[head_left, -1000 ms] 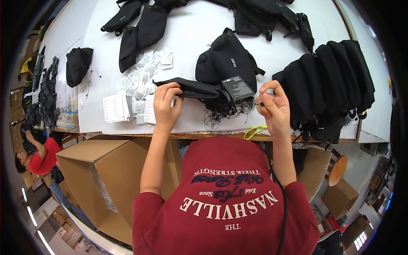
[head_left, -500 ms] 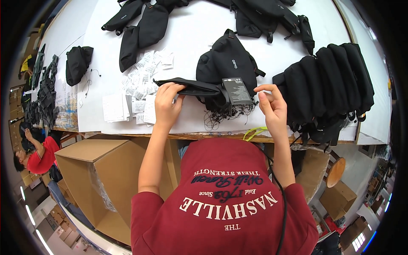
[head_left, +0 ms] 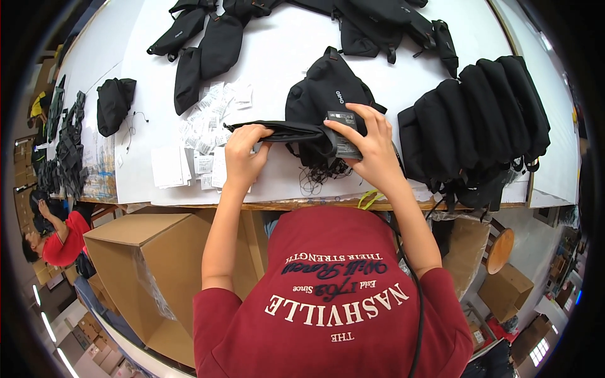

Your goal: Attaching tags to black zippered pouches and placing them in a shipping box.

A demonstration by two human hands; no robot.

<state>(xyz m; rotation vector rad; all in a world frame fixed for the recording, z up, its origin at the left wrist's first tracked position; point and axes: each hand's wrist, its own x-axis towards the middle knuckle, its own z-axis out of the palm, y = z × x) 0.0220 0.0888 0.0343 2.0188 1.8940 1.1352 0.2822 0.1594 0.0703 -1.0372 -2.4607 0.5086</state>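
Note:
My left hand (head_left: 244, 157) is closed on the left end of a flat black fabric bag (head_left: 293, 131), its thumb below and fingers over the top edge. My right hand (head_left: 373, 140) reaches over a stack of dark printed hang tags (head_left: 341, 117) at the bag's right end, its fingers and thumb closed around the top tag. A tangle of thin black strings (head_left: 318, 176) hangs out below the tags. Just behind lies a black sling bag (head_left: 328, 85) with a small white logo. The fingertips under the tag are partly hidden.
White paper labels (head_left: 205, 126) and a pile of white cards (head_left: 169, 167) lie left of my hands. A row of black bags (head_left: 476, 120) stands at right, more black bags (head_left: 220, 44) at the back. An open cardboard box (head_left: 138, 230) stands below the table's front edge.
My right hand has moved left from beside the hang tags onto them, and its fingers now cover part of the stack. My left hand keeps its hold on the bag.

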